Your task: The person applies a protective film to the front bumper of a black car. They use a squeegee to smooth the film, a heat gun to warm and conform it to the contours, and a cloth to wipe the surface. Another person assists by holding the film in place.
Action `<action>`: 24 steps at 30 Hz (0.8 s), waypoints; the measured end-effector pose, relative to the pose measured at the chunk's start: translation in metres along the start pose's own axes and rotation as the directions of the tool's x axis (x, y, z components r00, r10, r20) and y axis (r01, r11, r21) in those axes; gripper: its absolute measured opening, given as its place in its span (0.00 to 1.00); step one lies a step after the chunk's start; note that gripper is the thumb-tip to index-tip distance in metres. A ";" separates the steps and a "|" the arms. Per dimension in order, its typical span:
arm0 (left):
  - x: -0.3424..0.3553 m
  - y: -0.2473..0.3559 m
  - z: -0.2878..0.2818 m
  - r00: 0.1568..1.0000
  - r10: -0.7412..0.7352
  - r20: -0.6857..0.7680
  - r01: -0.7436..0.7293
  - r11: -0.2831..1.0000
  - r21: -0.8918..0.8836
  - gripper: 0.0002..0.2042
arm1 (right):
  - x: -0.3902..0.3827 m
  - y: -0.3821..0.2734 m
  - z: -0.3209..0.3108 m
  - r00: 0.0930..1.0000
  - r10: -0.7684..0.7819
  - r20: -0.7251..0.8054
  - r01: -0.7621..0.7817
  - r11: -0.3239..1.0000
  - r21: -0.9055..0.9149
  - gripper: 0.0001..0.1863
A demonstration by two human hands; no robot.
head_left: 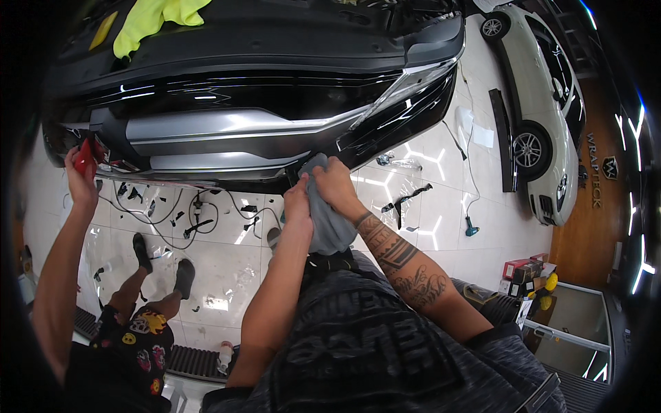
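Observation:
Both of my hands are closed on a grey cloth [330, 227] bunched in front of my body. My left hand [297, 201] grips its left edge, and my right hand [336, 182] pinches its upper part. The cloth's top reaches the lower edge of a car's front bumper [227, 129], which is glossy black with silver-grey panels. Whether the cloth touches the bumper I cannot tell. Beyond the bumper the car's front is open, and a bright yellow-green cloth [155, 24] lies on the dark trim there.
At the left a co-worker's hand [84, 180] holds a red tool [85, 160] against the bumper. Cables [196, 206] and black scraps lie on the tiled floor. A teal power tool [471, 227] rests at the right, near a white car [544, 103]. Boxes [525, 270] stand behind right.

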State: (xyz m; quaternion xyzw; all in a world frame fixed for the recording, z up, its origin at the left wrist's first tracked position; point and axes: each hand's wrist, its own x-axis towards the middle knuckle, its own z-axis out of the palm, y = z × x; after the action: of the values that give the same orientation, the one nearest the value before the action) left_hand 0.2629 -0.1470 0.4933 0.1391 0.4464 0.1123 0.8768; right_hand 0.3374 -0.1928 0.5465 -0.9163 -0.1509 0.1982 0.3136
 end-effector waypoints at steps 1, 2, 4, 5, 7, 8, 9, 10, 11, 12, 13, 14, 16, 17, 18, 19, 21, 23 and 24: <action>0.001 0.006 0.000 1.000 -0.019 -0.020 0.019 1.000 0.017 0.14 | 0.001 -0.002 0.003 1.000 -0.002 -0.013 0.002 1.000 0.015 0.18; 0.005 0.011 0.001 0.999 -0.008 -0.034 0.009 0.999 0.042 0.14 | 0.002 -0.003 0.005 1.000 -0.004 -0.026 0.005 1.000 0.030 0.18; 0.003 0.020 0.007 0.998 0.013 -0.062 -0.007 0.996 0.094 0.15 | 0.007 -0.006 0.011 0.999 0.017 -0.048 -0.014 0.999 0.052 0.18; -0.003 0.024 0.011 0.997 -0.009 -0.080 0.020 0.991 0.131 0.16 | 0.008 -0.004 0.013 0.998 0.029 -0.061 -0.025 0.998 0.063 0.18; -0.016 0.030 0.020 0.992 -0.054 -0.115 0.076 0.976 0.202 0.17 | -0.002 0.014 0.010 0.998 -0.033 -0.058 0.045 0.970 0.238 0.19; -0.023 0.020 0.015 0.999 0.020 -0.034 -0.013 0.984 0.178 0.18 | -0.011 0.020 0.009 0.996 -0.072 -0.054 0.085 0.941 0.327 0.19; -0.030 0.002 0.002 0.994 0.103 0.036 -0.107 0.984 0.141 0.19 | -0.030 0.023 0.003 0.997 -0.075 0.001 0.066 0.883 0.464 0.18; -0.025 -0.023 -0.011 0.993 0.094 0.071 -0.097 0.995 0.040 0.22 | -0.049 0.024 -0.006 0.994 -0.089 0.061 0.037 0.810 0.586 0.19; -0.038 -0.039 -0.006 0.979 0.157 0.128 -0.168 0.982 0.083 0.22 | -0.059 0.035 -0.011 0.995 -0.095 0.007 0.074 0.819 0.569 0.18; -0.047 -0.052 -0.002 0.981 0.158 0.113 -0.171 0.978 0.119 0.20 | -0.069 0.045 -0.011 0.994 -0.103 -0.043 0.109 0.826 0.553 0.17; -0.045 -0.052 -0.003 0.962 0.177 0.208 -0.211 0.965 0.154 0.18 | -0.072 0.047 -0.014 0.989 -0.113 -0.099 0.149 0.831 0.536 0.16; -0.043 -0.050 -0.004 0.934 0.192 0.302 -0.255 0.949 0.185 0.16 | -0.069 0.046 -0.018 0.972 -0.204 -0.115 0.234 0.883 0.408 0.16; -0.034 -0.044 -0.011 0.894 0.273 0.356 -0.437 0.706 0.557 0.14 | -0.053 0.035 -0.031 0.916 -0.385 -0.114 0.398 0.909 0.127 0.18; -0.030 -0.040 -0.013 0.867 0.299 0.399 -0.498 0.521 0.693 0.13 | -0.045 0.021 -0.043 0.860 -0.506 -0.068 0.502 0.862 -0.064 0.18; -0.030 -0.035 -0.011 0.878 0.358 0.317 -0.474 0.564 0.676 0.11 | -0.036 0.003 -0.056 0.795 -0.606 0.002 0.588 0.771 -0.246 0.19; -0.030 -0.029 -0.012 0.883 0.411 0.227 -0.450 0.603 0.659 0.09 | -0.025 -0.005 -0.063 0.726 -0.682 0.092 0.653 0.641 -0.402 0.21; -0.013 -0.009 -0.020 0.580 0.775 0.252 -0.692 0.305 0.655 0.07 | -0.006 -0.004 -0.069 0.600 -0.766 0.231 0.737 0.417 -0.532 0.18; -0.007 0.016 -0.025 0.533 0.789 0.306 -0.689 0.195 0.698 0.09 | 0.003 -0.003 -0.070 0.501 -0.788 0.358 0.791 0.249 -0.559 0.14; 0.001 0.019 -0.029 0.496 0.789 0.362 -0.712 0.131 0.690 0.11 | 0.008 0.001 -0.068 0.451 -0.799 0.397 0.813 0.185 -0.552 0.14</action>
State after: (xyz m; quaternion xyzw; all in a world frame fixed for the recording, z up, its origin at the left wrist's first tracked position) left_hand 0.2381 -0.1248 0.4824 0.6994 0.3533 0.3371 0.5219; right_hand 0.3751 -0.2252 0.5930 -0.7388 -0.6714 -0.0578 0.0093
